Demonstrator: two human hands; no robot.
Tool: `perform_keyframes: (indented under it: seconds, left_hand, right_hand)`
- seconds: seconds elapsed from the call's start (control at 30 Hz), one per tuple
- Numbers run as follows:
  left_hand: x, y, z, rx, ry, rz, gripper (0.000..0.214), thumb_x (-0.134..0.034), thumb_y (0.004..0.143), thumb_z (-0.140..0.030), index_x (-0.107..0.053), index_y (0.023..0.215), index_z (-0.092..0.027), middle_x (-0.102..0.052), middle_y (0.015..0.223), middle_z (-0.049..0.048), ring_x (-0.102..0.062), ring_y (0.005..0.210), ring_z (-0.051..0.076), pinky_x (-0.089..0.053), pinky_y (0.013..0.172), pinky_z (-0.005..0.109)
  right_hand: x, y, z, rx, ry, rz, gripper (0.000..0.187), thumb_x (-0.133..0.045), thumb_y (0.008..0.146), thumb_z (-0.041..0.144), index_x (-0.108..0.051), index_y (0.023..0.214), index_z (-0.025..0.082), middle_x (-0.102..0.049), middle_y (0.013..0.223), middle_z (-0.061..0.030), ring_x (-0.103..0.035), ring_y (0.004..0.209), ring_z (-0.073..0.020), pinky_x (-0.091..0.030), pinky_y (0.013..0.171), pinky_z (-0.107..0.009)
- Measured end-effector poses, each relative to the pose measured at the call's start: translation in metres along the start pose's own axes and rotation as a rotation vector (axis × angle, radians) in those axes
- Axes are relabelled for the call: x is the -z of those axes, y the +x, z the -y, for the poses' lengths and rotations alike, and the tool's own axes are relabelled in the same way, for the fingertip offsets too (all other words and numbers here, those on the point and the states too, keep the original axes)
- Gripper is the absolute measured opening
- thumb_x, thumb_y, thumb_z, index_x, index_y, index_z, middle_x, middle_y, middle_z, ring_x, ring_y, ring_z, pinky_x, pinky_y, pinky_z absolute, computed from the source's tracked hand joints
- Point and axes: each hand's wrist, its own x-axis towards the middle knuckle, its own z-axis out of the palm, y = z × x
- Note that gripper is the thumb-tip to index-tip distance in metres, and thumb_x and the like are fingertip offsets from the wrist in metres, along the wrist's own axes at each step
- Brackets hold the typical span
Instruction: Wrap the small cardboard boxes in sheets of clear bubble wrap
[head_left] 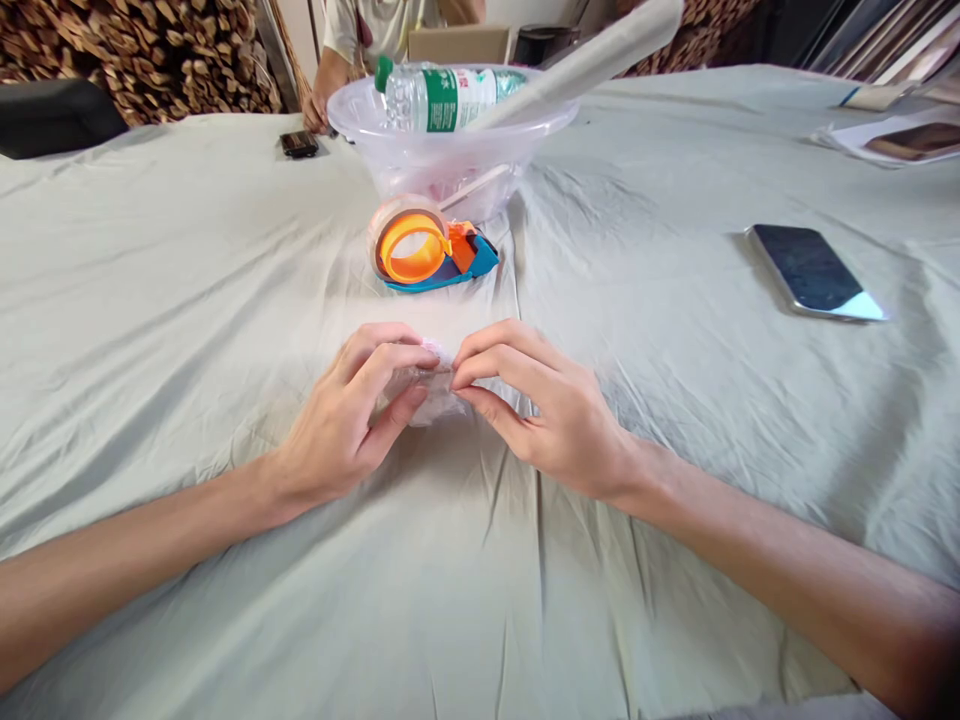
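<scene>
Between my hands is a small clear plastic piece (439, 402), crinkled like a wrapper or bag, with a pinkish patch at its top. My left hand (360, 405) grips its left side between thumb and fingers. From the right, my right hand (544, 405) pinches its edge with the fingertips. What lies inside the plastic, if anything, I cannot make out. Just beyond my hands sits a tape dispenser (461, 262), blue and orange, carrying a roll of clear tape (379, 225).
Behind the dispenser stands a translucent basin (450, 165) holding a green-labelled bottle (457, 98) and a long white roll (600, 55). A phone (814, 270) lies at right. A small black object (300, 145) is near another person's hand (315, 110). Wrinkled cloth (225, 600) covers the table.
</scene>
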Motion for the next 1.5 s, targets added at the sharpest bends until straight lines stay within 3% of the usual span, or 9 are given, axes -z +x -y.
perform_keyframes:
  seconds: [0.2, 0.43, 0.73, 0.93, 1.17, 1.27, 1.37, 1.5]
  left_hand:
    - [0.0, 0.0, 0.002, 0.054, -0.014, -0.029, 0.024, -0.061, 0.112, -0.013, -0.064, 0.133, -0.024, -0.07, 0.129, 0.0081, -0.07, 0.125, 0.018, -0.06, 0.111, 0.036]
    - [0.0, 0.003, 0.008, 0.381, -0.108, -0.089, 0.016, -0.056, 0.111, -0.027, -0.064, 0.124, -0.024, -0.076, 0.121, 0.0063, -0.077, 0.11, 0.021, -0.067, 0.093, 0.038]
    - [-0.002, 0.003, 0.007, 0.421, -0.176, -0.122, 0.017, -0.061, 0.106, -0.027, -0.067, 0.121, -0.023, -0.076, 0.121, 0.0059, -0.077, 0.114, 0.022, -0.066, 0.094, 0.039]
    - [-0.001, 0.009, 0.011, 0.547, -0.283, -0.156, 0.009, -0.058, 0.107, -0.027, -0.063, 0.113, -0.024, -0.075, 0.102, 0.0028, -0.069, 0.074, 0.014, -0.055, 0.06, 0.027]
    - [-0.001, 0.011, 0.01, 0.561, -0.286, -0.178, 0.01, -0.06, 0.103, -0.026, -0.066, 0.11, -0.024, -0.072, 0.1, 0.0012, -0.063, 0.071, 0.012, -0.049, 0.058, 0.025]
    - [-0.002, 0.01, 0.012, 0.57, -0.278, -0.185, 0.011, -0.062, 0.102, -0.027, -0.067, 0.111, -0.024, -0.072, 0.105, 0.0026, -0.065, 0.073, 0.012, -0.051, 0.059, 0.025]
    - [-0.002, 0.011, 0.013, 0.575, -0.309, -0.164, 0.012, -0.062, 0.102, -0.03, -0.068, 0.111, -0.024, -0.072, 0.104, 0.0031, -0.065, 0.073, 0.013, -0.053, 0.059, 0.025]
    - [0.0, 0.013, 0.011, 0.583, -0.336, -0.149, 0.014, -0.061, 0.104, -0.031, -0.071, 0.111, -0.023, -0.072, 0.098, 0.002, -0.066, 0.073, 0.013, -0.052, 0.06, 0.024]
  right_hand:
    - [0.003, 0.001, 0.001, 0.107, -0.056, 0.003, 0.017, -0.062, 0.111, 0.006, -0.064, 0.107, 0.023, -0.079, 0.11, -0.0067, -0.076, 0.104, -0.0203, -0.064, 0.095, -0.037]
    - [0.009, 0.001, 0.005, 0.19, -0.044, -0.019, 0.025, -0.057, 0.11, 0.002, -0.061, 0.114, 0.027, -0.081, 0.113, -0.0053, -0.078, 0.103, -0.0196, -0.063, 0.084, -0.036]
    - [0.007, -0.001, 0.007, 0.227, -0.032, -0.088, 0.027, -0.061, 0.105, -0.003, -0.065, 0.113, 0.023, -0.083, 0.11, -0.0061, -0.079, 0.093, -0.0184, -0.066, 0.082, -0.035]
    - [0.009, -0.003, 0.006, 0.309, -0.078, -0.122, 0.04, -0.056, 0.097, -0.011, -0.065, 0.113, 0.024, -0.085, 0.11, -0.0067, -0.082, 0.09, -0.0174, -0.071, 0.076, -0.033]
    - [0.011, -0.005, 0.009, 0.194, 0.078, -0.129, 0.031, -0.057, 0.104, 0.0, -0.069, 0.113, 0.027, -0.084, 0.109, -0.007, -0.086, 0.1, -0.0222, -0.074, 0.08, -0.038]
    - [0.019, -0.006, 0.021, 0.112, 0.109, -0.16, 0.03, -0.057, 0.105, 0.004, -0.068, 0.098, 0.031, -0.078, 0.093, -0.0013, -0.079, 0.078, -0.0184, -0.07, 0.065, -0.036]
    - [0.025, -0.006, 0.03, 0.069, -0.037, -0.248, 0.033, -0.066, 0.099, 0.001, -0.062, 0.084, 0.03, -0.065, 0.077, 0.0037, -0.063, 0.057, -0.0137, -0.059, 0.051, -0.033]
    - [0.014, -0.004, 0.019, 0.039, 0.103, -0.27, 0.03, -0.063, 0.099, 0.001, -0.067, 0.104, 0.031, -0.073, 0.094, -0.0013, -0.071, 0.07, -0.0182, -0.064, 0.06, -0.039]
